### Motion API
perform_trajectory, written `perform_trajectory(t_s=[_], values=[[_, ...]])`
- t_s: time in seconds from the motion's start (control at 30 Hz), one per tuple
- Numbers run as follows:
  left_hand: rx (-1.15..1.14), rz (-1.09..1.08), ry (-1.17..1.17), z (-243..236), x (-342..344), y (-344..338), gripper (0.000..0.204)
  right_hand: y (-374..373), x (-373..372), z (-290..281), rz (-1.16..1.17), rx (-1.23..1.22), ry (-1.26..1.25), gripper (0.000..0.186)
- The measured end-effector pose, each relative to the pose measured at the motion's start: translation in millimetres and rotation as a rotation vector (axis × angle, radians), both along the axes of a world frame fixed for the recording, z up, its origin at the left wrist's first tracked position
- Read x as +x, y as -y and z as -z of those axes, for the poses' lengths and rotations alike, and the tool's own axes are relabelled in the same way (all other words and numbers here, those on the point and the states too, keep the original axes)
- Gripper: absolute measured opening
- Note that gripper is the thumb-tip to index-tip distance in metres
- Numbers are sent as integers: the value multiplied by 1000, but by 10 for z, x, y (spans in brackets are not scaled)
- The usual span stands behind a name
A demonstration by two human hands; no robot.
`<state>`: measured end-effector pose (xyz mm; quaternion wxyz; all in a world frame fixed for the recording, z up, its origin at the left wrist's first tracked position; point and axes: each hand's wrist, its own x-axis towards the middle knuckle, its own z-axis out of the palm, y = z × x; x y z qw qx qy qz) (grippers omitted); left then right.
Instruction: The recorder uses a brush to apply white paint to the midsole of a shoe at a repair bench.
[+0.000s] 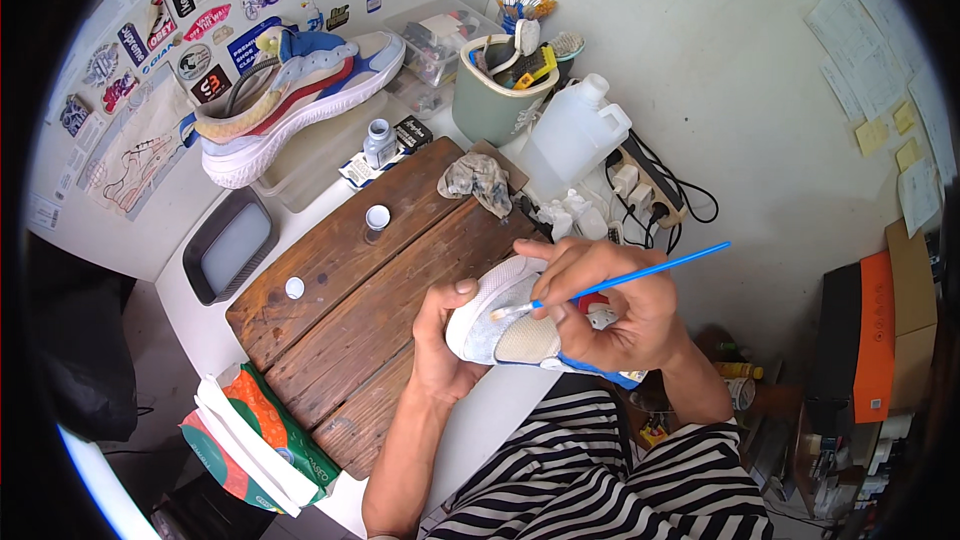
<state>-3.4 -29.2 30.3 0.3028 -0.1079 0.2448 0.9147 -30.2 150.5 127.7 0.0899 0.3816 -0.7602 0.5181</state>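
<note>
My left hand [440, 345] is closed around the toe end of a sneaker [527, 337] with a white sole and pale grey and cream panels, held above my lap at the table's near edge. In my right hand [620, 305] is a thin paintbrush [655, 268] with a blue handle. Its pale bristles touch the grey panel near the toe. Part of the shoe's far side and heel is hidden behind my right hand. A matching multicoloured sneaker [300, 90] rests on a clear plastic box at the back left.
On the wooden board [350, 295] sit a small white cap [294, 288], a little white cup [377, 217] and a stained rag [476, 183]. Behind stand a paint bottle [380, 143], a green bucket [492, 105] of brushes and a white jug [575, 135]. A tissue pack [270, 430] lies front left.
</note>
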Motion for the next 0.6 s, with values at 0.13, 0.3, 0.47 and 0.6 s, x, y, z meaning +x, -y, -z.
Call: perform_trajectory(t_s=[0.13,0.3,0.47,0.6], values=[[15,-13,21,-46,3,-15,66,-66,-7,14,13,-39,23,14],[32,-11,6,-15,10,-3,67,5,27,-86,-50,1,9,6],[52,-22,3,-4,10,-1,66,-2,30,-81,-21,55,-16,10],[-9,-10,11,-55,-4,-23,71,-6,55,-90,-13,-5,-28,14]])
